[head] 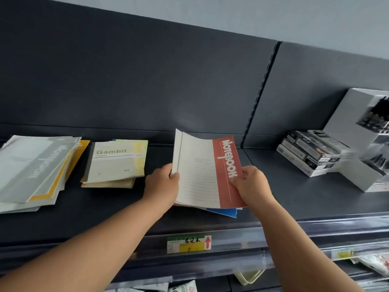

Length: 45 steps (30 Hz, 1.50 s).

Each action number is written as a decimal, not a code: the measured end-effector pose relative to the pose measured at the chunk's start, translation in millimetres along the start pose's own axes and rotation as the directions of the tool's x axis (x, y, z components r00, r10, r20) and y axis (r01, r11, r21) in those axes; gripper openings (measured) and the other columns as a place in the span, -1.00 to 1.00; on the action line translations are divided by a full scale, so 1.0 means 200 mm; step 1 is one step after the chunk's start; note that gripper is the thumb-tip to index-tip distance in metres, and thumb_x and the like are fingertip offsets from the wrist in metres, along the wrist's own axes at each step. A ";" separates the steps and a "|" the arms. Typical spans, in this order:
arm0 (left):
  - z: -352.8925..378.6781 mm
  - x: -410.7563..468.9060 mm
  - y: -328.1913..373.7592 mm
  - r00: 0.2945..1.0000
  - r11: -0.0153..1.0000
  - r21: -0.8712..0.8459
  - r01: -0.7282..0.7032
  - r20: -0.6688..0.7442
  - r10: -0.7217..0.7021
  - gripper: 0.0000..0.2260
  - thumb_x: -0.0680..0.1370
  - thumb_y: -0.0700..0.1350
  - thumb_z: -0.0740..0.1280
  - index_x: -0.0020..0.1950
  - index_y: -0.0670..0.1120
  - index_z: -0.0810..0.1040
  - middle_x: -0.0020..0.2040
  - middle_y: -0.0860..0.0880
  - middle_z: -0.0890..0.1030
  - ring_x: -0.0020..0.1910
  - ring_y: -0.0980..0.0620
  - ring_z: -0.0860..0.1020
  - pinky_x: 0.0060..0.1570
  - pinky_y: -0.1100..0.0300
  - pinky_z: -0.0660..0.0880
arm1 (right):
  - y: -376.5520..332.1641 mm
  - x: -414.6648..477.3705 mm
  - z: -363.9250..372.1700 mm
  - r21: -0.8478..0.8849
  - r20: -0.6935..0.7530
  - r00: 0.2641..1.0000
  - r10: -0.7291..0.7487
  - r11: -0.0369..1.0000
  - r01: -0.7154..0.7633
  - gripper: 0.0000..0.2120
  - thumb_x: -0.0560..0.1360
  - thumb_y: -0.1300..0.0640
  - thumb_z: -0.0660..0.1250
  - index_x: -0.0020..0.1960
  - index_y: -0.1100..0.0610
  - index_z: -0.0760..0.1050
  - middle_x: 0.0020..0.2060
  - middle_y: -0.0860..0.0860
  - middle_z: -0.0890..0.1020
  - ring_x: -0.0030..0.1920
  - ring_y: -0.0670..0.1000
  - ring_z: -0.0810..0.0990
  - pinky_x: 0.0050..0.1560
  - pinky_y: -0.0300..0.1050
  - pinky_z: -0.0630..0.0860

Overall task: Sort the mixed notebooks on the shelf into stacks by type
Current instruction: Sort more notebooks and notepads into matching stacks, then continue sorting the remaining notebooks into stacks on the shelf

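Notebooks, dark shelf, grey wall

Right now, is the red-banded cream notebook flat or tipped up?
Tipped up: left hand and right hand hold the red-banded cream notebook, far edge raised off the dark shelf.

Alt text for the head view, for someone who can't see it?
The left hand and right hand grip a red-striped notebook by its sides over a shelf; a Gambit stack and a grey pile lie to its left.
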<state>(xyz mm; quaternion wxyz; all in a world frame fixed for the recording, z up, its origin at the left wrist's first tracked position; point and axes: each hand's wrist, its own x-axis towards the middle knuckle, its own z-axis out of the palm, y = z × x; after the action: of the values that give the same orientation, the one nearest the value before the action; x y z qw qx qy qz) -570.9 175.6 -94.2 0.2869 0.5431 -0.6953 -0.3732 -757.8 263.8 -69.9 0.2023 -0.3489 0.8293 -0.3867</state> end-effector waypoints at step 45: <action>-1.95 -0.50 -0.98 0.910 0.902 0.426 0.063 -0.396 0.123 -0.38 0.58 0.16 0.22 0.57 0.00 0.09 0.57 0.02 0.11 0.54 0.06 0.06 0.46 0.16 0.06 | -1.35 -1.03 1.50 -0.063 0.336 0.615 -0.714 0.634 0.771 -0.46 0.57 -0.05 0.30 0.50 0.06 0.28 0.47 -0.04 0.34 0.47 -0.02 0.28 0.41 -0.18 0.22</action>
<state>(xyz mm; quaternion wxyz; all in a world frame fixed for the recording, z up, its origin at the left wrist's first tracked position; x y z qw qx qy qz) -126.1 165.6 -38.2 0.3064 0.6483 -0.6921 -0.0826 -323.4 141.1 -30.6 0.1015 -0.7312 0.6060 -0.2965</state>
